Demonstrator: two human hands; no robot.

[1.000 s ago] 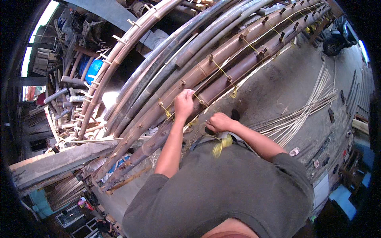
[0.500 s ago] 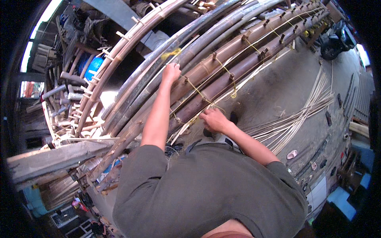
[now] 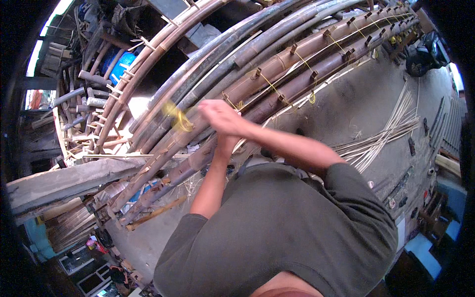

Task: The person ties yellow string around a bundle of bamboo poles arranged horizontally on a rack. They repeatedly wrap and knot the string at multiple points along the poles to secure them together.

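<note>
Two long brown bamboo poles (image 3: 269,74) lie side by side in front of me, with short pegs standing along them and thin yellow cord (image 3: 269,85) laced between pegs. My right hand (image 3: 221,117) is over the near part of these poles, closed and smeared by motion. Just beyond its fingers a loose bundle of yellow cord (image 3: 179,119) hangs in the air, blurred, and seems to run from that hand. My left hand (image 3: 226,140) is under the right wrist, close to the darker pole; its fingers are hidden.
Several grey bamboo poles (image 3: 208,62) lie beyond, and a curved pegged bamboo piece (image 3: 129,81) stands at left. A concrete beam (image 3: 74,180) juts in from the left. Thin bamboo strips (image 3: 378,141) are piled on the floor at right, below a dark wheeled vehicle (image 3: 420,62).
My right hand has swept left and up across my left hand. My left hand has come down toward me. The yellow cord bundle has moved left and down, and my view has shifted slightly.
</note>
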